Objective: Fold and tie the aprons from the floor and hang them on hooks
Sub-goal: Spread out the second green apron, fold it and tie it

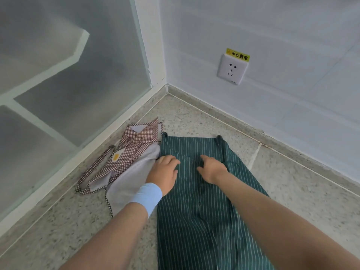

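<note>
A dark green apron with thin white stripes (pixel 194 211) lies spread lengthwise on the speckled floor, folded into a long panel. My left hand (pixel 164 172), with a pale blue band on the wrist, rests flat on its left edge. My right hand (pixel 211 168) presses on the cloth near the middle fold, fingers slightly bent. A thin dark tie string (pixel 230 164) loops just right of that hand. Beside the green apron on the left lies a crumpled red-checked apron (pixel 134 151) with a white lining and a small egg patch.
The aprons lie in a room corner. A frosted glass partition (pixel 74 84) with a white frame runs along the left. A white tiled wall (pixel 272 104) on the right carries a socket (pixel 231 69) with a yellow warning label. No hooks are in view.
</note>
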Motion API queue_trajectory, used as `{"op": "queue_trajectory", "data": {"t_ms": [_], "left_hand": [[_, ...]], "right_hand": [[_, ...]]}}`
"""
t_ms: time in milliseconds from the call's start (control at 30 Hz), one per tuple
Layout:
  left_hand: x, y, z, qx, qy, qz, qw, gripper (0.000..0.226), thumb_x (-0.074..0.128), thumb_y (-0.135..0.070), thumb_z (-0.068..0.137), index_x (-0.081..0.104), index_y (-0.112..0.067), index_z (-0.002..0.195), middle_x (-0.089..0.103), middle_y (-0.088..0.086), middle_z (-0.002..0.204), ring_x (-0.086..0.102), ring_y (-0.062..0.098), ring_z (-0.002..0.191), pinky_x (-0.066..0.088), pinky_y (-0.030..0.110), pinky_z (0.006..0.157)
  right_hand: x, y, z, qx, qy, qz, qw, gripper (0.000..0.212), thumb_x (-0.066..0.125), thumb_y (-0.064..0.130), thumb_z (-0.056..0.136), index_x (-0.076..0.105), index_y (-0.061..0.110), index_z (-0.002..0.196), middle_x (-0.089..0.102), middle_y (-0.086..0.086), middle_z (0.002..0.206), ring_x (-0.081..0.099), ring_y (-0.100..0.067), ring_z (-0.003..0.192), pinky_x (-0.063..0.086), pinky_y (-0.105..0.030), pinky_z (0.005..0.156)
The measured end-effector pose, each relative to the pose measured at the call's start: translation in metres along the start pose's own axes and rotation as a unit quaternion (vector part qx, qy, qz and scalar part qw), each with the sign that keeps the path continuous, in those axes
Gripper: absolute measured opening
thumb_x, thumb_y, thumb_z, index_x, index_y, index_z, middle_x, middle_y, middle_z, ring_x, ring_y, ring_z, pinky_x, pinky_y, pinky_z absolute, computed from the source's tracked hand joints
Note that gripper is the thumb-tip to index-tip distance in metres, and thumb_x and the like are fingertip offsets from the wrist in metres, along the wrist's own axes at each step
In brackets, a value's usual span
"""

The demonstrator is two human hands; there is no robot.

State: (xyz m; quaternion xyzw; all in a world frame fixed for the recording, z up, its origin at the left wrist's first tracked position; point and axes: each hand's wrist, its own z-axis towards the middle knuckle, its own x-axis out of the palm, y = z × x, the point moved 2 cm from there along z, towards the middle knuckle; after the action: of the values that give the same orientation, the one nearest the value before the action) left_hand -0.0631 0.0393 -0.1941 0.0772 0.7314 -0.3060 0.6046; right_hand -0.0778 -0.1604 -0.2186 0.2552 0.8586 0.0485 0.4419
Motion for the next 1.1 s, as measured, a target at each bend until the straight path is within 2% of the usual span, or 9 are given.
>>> {"op": "queue_trajectory", "data": {"t_ms": [167, 333, 433, 567, 733, 800, 900, 1000, 1100], "left_hand": [[0.028, 0.01, 0.015, -0.003, 0.107, 0.095, 0.99, 0.066, 0.042, -0.05, 0.099, 0.018, -0.025, 0.155, 0.012, 0.001, 0.163, 0.011, 0.023, 0.149, 0.014, 0.046, 0.121], [0.054, 0.032, 0.014, -0.034, 0.26, 0.192, 0.945, 0.098, 0.043, -0.072, 0.087, -0.02, -0.033, 0.152, -0.025, 0.004, 0.161, -0.02, 0.027, 0.149, -0.006, 0.047, 0.122], [0.052, 0.035, 0.016, -0.044, 0.262, 0.188, 0.945, 0.104, 0.051, -0.071, 0.082, -0.017, -0.035, 0.153, -0.025, 0.002, 0.161, -0.02, 0.026, 0.149, -0.009, 0.047, 0.121], [0.037, 0.029, 0.022, -0.061, 0.254, 0.192, 0.946, 0.102, 0.057, -0.066, 0.074, 0.005, -0.033, 0.155, -0.002, 0.003, 0.163, -0.002, 0.028, 0.149, 0.0, 0.046, 0.12], [0.004, -0.016, 0.064, -0.043, 0.028, 0.056, 0.997, 0.055, 0.05, -0.057, 0.085, 0.047, -0.029, 0.133, 0.04, -0.006, 0.135, 0.043, 0.019, 0.122, 0.033, 0.036, 0.104], [-0.005, -0.034, 0.091, -0.097, 0.02, -0.146, 0.984, 0.057, 0.056, -0.048, 0.09, 0.04, -0.029, 0.141, 0.04, -0.009, 0.143, 0.052, 0.017, 0.119, 0.041, 0.033, 0.1], [-0.01, -0.05, 0.125, -0.15, 0.138, -0.321, 0.925, 0.059, 0.06, -0.044, 0.091, 0.043, -0.025, 0.144, 0.044, -0.008, 0.147, 0.058, 0.017, 0.115, 0.046, 0.035, 0.101], [-0.019, -0.052, 0.147, -0.143, 0.129, -0.339, 0.921, 0.022, 0.058, -0.032, 0.093, 0.07, -0.015, 0.101, 0.072, -0.005, 0.097, 0.069, 0.012, 0.07, 0.055, 0.032, 0.076], [-0.026, -0.044, 0.16, -0.215, 0.046, -0.449, 0.866, 0.017, 0.058, -0.022, 0.095, 0.066, -0.008, 0.1, 0.072, 0.005, 0.087, 0.065, 0.013, 0.058, 0.055, 0.027, 0.059]], "right_hand": [[-0.019, -0.009, 0.021, -0.011, -0.077, -0.081, 0.994, 0.028, 0.042, 0.04, 0.102, 0.063, 0.024, 0.112, 0.07, 0.001, 0.1, 0.063, -0.024, 0.102, 0.028, -0.047, 0.111], [-0.046, -0.023, 0.029, -0.054, -0.081, -0.233, 0.967, 0.014, 0.049, 0.028, 0.098, 0.062, 0.023, 0.103, 0.065, 0.004, 0.089, 0.062, -0.02, 0.084, 0.042, -0.035, 0.078], [-0.067, -0.027, 0.028, -0.015, -0.075, -0.316, 0.946, 0.022, 0.051, 0.008, 0.09, 0.062, 0.021, 0.104, 0.056, 0.004, 0.082, 0.053, -0.017, 0.07, 0.039, -0.03, 0.071], [-0.099, -0.032, 0.03, 0.087, -0.149, -0.274, 0.946, 0.022, 0.056, 0.018, 0.094, 0.061, 0.014, 0.115, 0.057, -0.006, 0.114, 0.056, -0.019, 0.072, 0.044, -0.029, 0.055], [-0.126, -0.001, 0.038, 0.085, -0.187, -0.274, 0.939, 0.031, 0.051, 0.036, 0.098, 0.064, 0.008, 0.098, 0.063, -0.008, 0.103, 0.058, -0.019, 0.075, 0.039, -0.027, 0.048], [-0.132, 0.016, 0.043, 0.079, -0.19, -0.214, 0.955, 0.034, 0.05, 0.032, 0.101, 0.057, 0.011, 0.075, 0.061, -0.001, 0.074, 0.056, -0.013, 0.058, 0.036, -0.025, 0.044], [-0.141, 0.032, 0.056, 0.041, -0.167, -0.029, 0.985, 0.034, 0.049, 0.033, 0.102, 0.063, 0.012, 0.078, 0.064, -0.002, 0.071, 0.059, -0.015, 0.059, 0.038, -0.025, 0.046], [-0.148, 0.035, 0.071, -0.038, -0.158, 0.209, 0.964, 0.022, 0.054, 0.01, 0.096, 0.073, 0.019, 0.105, 0.073, 0.002, 0.102, 0.068, -0.015, 0.089, 0.054, -0.024, 0.071], [-0.152, 0.033, 0.075, -0.132, -0.15, 0.318, 0.927, 0.062, 0.058, 0.002, 0.092, 0.046, 0.028, 0.147, 0.055, 0.002, 0.143, 0.059, -0.016, 0.123, 0.051, -0.024, 0.089]]}}
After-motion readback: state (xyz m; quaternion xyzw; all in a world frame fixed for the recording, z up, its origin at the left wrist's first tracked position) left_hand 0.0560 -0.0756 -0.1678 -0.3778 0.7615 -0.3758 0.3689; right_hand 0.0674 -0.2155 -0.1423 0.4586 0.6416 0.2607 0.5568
